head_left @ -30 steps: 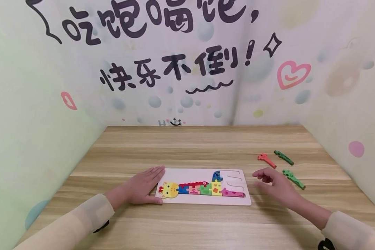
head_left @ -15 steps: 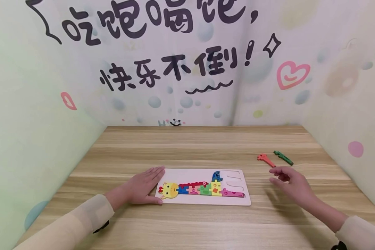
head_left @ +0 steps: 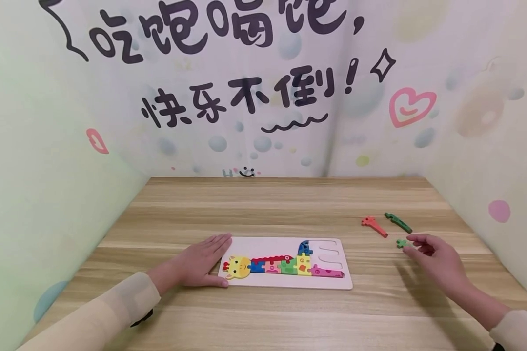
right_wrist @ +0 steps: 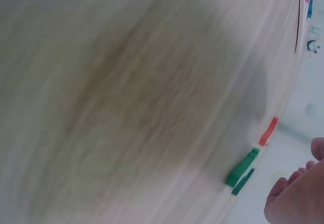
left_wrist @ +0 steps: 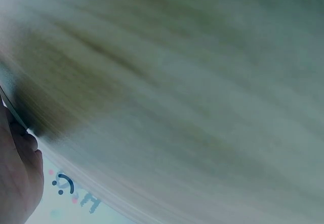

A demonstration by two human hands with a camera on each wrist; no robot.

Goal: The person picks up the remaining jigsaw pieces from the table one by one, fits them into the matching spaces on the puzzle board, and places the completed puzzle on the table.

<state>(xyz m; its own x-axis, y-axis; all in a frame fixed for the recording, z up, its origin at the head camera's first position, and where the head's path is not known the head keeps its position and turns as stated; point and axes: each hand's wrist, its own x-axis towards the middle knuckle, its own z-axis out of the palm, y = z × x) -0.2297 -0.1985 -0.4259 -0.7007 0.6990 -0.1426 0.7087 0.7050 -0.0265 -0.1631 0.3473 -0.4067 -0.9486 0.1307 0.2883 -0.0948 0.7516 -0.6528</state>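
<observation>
A white puzzle board (head_left: 263, 244) holds a giraffe puzzle (head_left: 285, 266) of several coloured pieces, with bare leg outlines at its right end. My left hand (head_left: 205, 261) rests on the board's left end, its fingers straight along the edge. Over the light green leg piece (head_left: 401, 243) hovers my right hand (head_left: 436, 263), thumb and forefinger apart, covering most of it in the head view. From the right wrist, the light green piece (right_wrist: 243, 167) lies on the table, apart from my loosely bent fingers (right_wrist: 280, 187).
A red leg piece (head_left: 374, 226) and a dark green leg piece (head_left: 397, 222) lie beyond my right hand. The wooden table (head_left: 263, 204) is bounded by a printed back curtain (head_left: 202, 146) and pale side walls.
My right hand has moved right, away from the board, to the light green piece. That piece was visible, then covered, and now its knobbed end shows. The left hand is unmoved.
</observation>
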